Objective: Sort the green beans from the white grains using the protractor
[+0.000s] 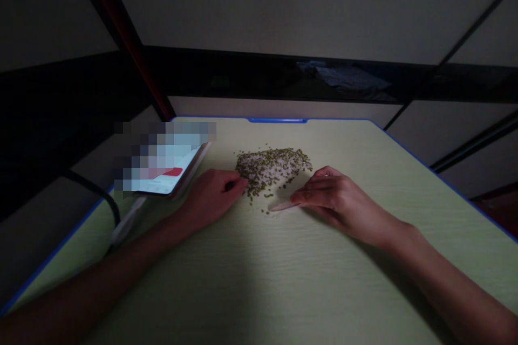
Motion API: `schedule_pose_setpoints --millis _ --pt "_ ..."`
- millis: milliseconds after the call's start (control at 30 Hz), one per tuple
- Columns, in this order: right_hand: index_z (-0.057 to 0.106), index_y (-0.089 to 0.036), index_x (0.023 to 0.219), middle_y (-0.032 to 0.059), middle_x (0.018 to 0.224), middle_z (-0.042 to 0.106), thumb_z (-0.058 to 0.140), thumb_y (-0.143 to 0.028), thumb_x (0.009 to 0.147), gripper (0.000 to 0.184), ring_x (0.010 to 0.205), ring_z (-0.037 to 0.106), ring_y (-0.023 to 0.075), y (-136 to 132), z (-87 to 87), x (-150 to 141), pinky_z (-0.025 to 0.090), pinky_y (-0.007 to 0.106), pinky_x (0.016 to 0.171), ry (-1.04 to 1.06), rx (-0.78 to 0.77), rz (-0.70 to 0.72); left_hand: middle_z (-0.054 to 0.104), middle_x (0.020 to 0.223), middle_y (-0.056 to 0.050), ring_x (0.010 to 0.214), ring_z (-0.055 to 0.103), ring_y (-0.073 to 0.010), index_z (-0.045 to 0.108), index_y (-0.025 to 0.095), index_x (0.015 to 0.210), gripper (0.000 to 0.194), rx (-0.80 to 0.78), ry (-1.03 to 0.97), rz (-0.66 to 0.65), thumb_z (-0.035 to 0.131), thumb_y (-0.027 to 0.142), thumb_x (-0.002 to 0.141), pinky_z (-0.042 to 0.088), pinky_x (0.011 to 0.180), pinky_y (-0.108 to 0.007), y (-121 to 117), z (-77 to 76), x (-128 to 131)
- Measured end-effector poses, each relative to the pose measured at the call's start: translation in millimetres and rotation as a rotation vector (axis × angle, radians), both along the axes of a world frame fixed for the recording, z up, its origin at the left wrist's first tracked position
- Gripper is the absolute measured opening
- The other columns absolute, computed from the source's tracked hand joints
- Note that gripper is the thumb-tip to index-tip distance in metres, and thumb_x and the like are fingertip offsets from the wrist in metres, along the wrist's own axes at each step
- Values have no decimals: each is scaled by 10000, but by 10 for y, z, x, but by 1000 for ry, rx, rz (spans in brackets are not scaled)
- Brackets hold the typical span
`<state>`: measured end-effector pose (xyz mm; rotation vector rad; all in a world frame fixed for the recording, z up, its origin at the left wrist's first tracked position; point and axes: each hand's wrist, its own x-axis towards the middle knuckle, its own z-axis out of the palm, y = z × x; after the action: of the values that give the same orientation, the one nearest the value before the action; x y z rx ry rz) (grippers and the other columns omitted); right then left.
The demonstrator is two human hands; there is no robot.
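A small pile of green beans (267, 164), which look like mung beans mixed with whitish grains, lies spread on the table. At its near left edge rests my left hand (212, 197), fingers curled and closed; whether anything is in them is hidden. To the right of the pile, my right hand (338, 199) pinches a thin, pale, pointed tool (285, 205). The tool slants down to the left, its tip close to a few loose beans (266, 212) just in front of the pile. Its exact kind is not clear.
A lit tablet or phone (165, 175), partly blurred out, leans on a stand at the left, with a dark cable (97, 191) beside it. The pale table (251, 280) has a blue rim and a blue ledge (277, 120) at the far edge. Cabinet panels (283, 11) stand behind.
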<state>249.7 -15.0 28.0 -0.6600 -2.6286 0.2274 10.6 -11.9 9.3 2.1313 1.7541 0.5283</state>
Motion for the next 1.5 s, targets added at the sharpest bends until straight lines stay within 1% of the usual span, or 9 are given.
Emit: schedule_pose_setpoints --millis 133,367,500,667,867,1067,1167,1367,1500 --pt "693 -170 913 69 844 708 479 -146 857 222 812 636 181 -4 -20 -5 420 333 772 -8 5 -21 352 457 43 478 366 -101 346 191 483 356 1 -4 11 391 390 774 207 481 -242 -6 6 7" --pt "681 -231 1011 39 852 710 480 -127 858 273 799 628 156 -13 37 2 416 312 783 7 -41 46 350 458 43 474 365 -100 353 188 480 357 -3 -5 11 388 389 774 198 479 -242 -3 12 14" --pt "681 -222 1015 40 866 709 463 -148 876 270 824 619 155 -10 45 6 420 310 786 43 -51 80 357 460 42 474 367 -99 363 187 480 354 6 0 1 385 378 777 198 481 -241 1 6 12" --pt "691 -214 991 42 808 709 462 -130 866 274 789 618 159 -27 47 -1 425 326 765 15 -49 73 354 462 42 476 361 -98 357 189 479 354 8 2 1 393 377 777 198 477 -240 5 -6 3" --pt "685 -237 1015 20 876 709 488 -79 826 316 835 613 174 -50 55 -9 414 342 799 -14 -76 55 341 457 43 470 355 -98 344 189 476 360 13 4 7 391 379 778 191 482 -244 5 2 6" --pt "699 -189 942 38 778 704 470 -107 844 262 782 627 175 -56 42 -20 414 344 772 -29 -51 54 346 464 43 475 363 -99 351 187 480 358 22 2 1 393 382 778 192 484 -243 6 -7 6" --pt "693 -174 929 44 783 704 473 -127 854 238 771 632 170 -63 38 -34 405 339 778 -29 -34 59 349 463 44 474 364 -100 351 190 482 355 20 1 -2 390 381 779 198 483 -243 3 -10 0" --pt "684 -182 915 36 795 698 476 -111 846 230 783 623 165 -57 19 -64 395 325 788 -18 -9 -5 351 464 43 473 364 -99 354 188 483 358 11 1 0 384 386 780 198 481 -242 5 -7 3" --pt "680 -164 851 42 778 696 483 -101 834 208 760 629 167 -58 0 -67 394 326 777 -36 -13 -46 340 464 45 472 358 -96 354 185 480 357 14 1 -3 377 382 776 191 479 -237 17 -19 0"
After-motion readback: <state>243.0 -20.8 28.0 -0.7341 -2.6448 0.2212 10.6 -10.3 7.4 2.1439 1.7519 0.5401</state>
